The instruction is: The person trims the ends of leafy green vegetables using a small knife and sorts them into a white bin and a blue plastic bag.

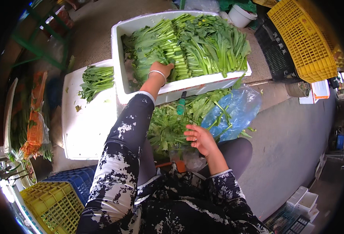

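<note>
A white foam box in front of me holds neat rows of flowering leafy greens, their pale cut stems side by side. Over its near wall reaches my left hand, a bangle on the wrist, with its fingers closed around a few greens lying on the row. My right hand is held palm inward above a heap of loose leaves, fingers apart and nothing in them. Against the box's near side is a tool with a green handle; its working end cannot be made out.
Left of the box, a white foam lid carries a small bunch of greens. A blue plastic bag lies by the leaf heap. Yellow crates stand at the right, with another yellow crate at lower left.
</note>
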`<state>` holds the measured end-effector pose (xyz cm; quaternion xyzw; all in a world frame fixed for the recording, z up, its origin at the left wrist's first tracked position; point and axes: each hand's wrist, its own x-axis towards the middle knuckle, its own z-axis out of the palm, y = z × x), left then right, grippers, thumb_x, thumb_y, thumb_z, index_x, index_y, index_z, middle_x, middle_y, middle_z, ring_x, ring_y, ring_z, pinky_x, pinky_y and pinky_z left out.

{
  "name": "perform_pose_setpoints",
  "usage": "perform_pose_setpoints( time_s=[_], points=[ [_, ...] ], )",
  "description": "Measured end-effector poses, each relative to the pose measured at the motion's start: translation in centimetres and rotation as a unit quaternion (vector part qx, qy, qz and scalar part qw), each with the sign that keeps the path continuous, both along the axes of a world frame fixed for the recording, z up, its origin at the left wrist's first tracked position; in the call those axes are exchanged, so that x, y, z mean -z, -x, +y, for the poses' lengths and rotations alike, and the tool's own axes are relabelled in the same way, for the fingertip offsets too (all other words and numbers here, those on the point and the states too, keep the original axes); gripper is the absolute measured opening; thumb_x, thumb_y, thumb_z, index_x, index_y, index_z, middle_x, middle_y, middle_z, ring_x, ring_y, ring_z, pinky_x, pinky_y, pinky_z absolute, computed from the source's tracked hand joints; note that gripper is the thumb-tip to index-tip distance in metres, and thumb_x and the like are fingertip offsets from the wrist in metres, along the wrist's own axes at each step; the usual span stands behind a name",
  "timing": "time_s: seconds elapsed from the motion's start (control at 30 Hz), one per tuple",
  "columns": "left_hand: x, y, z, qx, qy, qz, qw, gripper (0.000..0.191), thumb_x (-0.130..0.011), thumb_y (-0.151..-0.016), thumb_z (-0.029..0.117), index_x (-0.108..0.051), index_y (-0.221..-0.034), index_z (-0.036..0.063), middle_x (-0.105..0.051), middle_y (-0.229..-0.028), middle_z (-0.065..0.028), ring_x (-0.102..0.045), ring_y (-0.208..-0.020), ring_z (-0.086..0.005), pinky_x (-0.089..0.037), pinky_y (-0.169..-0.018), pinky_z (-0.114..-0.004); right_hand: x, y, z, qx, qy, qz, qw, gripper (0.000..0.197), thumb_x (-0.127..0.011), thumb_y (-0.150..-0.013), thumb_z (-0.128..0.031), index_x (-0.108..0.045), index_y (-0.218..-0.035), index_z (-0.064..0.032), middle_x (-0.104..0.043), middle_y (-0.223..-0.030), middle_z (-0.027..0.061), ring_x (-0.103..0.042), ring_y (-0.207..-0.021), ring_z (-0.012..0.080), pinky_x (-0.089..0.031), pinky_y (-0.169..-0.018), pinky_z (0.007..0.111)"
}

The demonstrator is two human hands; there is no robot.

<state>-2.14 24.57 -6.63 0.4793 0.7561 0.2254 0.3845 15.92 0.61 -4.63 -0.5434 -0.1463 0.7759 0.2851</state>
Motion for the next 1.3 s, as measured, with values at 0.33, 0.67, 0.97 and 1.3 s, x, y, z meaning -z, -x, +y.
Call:
perform_pose_setpoints(
  time_s=[0.33,0.67,0.97,1.3],
  points=[
    [-11.1,-1.3,-4.9,-0.039,-0.115,-0.517,0.847,0.007,-0.058,-0.080,0.009,-0.052,-0.082,0.0105,-0.058,-0.083,-0.0028,-0.059,-0.079,-0.0212,-0.046,-0.064,-0.031,-3.7,0.0,1.7,0.096,-0.208,-0.128,0.965,0.037,-0.052,-0.084,-0.024,-0.045,-0.115,-0.0054,-0.056,-0.102,0.0094,-0.056,-0.072,0.0115,-0.041,-0.052,0.020],
    [-12.0,-1.6,-12.6,0.028,-0.066,-0.583,0.810,0.005,-0.055,-0.082,0.007,-0.051,-0.083,0.0092,-0.059,-0.083,-0.0041,-0.059,-0.076,-0.0174,-0.048,-0.062,-0.028,-7.0,2.9,6.2,0.149,-0.384,-0.097,0.906,0.028,-0.059,-0.082,-0.021,-0.055,-0.102,-0.0013,-0.062,-0.080,0.0063,-0.056,-0.065,0.0083,-0.040,-0.050,0.018],
    [-9.7,-3.3,-10.5,-0.051,-0.055,-0.668,0.740,0.007,-0.040,-0.088,0.006,-0.038,-0.095,0.0072,-0.056,-0.094,-0.0163,-0.059,-0.087,-0.0276,-0.049,-0.074,-0.040,-5.9,0.5,9.2,0.211,-0.380,-0.259,0.863,0.032,-0.054,-0.084,-0.031,-0.057,-0.076,0.0000,-0.058,-0.061,0.0060,-0.051,-0.049,0.0096,-0.040,-0.044,0.021],
    [-6.6,-6.4,-4.9,-0.060,0.014,-0.673,0.737,0.014,-0.042,-0.085,0.000,-0.032,-0.095,0.0012,-0.054,-0.088,-0.0148,-0.055,-0.076,-0.0224,-0.049,-0.064,-0.036,-4.6,-3.8,17.8,0.173,-0.362,-0.723,0.562,0.032,-0.070,-0.064,-0.025,-0.052,-0.088,-0.0132,-0.049,-0.093,0.0102,-0.055,-0.074,0.0305,-0.046,-0.063,0.041]
  ],
)
